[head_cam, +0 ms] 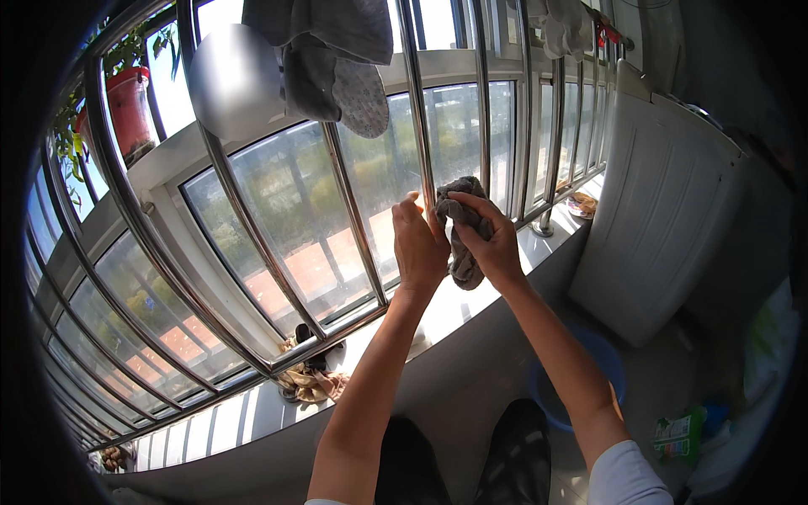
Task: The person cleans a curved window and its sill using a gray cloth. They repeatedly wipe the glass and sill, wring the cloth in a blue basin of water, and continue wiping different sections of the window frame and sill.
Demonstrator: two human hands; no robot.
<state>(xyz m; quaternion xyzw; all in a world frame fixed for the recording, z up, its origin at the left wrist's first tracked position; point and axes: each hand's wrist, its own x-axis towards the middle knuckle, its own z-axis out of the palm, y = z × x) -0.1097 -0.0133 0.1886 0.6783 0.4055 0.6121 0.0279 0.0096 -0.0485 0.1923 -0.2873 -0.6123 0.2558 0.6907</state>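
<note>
My left hand (421, 246) is curled around an upright bar (420, 132) of the shiny metal railing, its fingers partly hidden behind the hand. Just to its right, my right hand (495, 243) grips a bunched grey cloth (466, 268). The cloth lies close against the same bar, and its lower end hangs below my fingers. Whether it wraps fully around the bar cannot be seen. Behind the railing is a sliding window (297, 208) with dusty-looking glass.
Grey laundry (341, 38) hangs over the railing above. Potted plants in red pots (129, 107) stand at upper left. Crumpled items (309, 385) lie on the white sill (208, 429). A white appliance (663, 208) is at right, near a blue basin (609, 360) and green package (678, 432).
</note>
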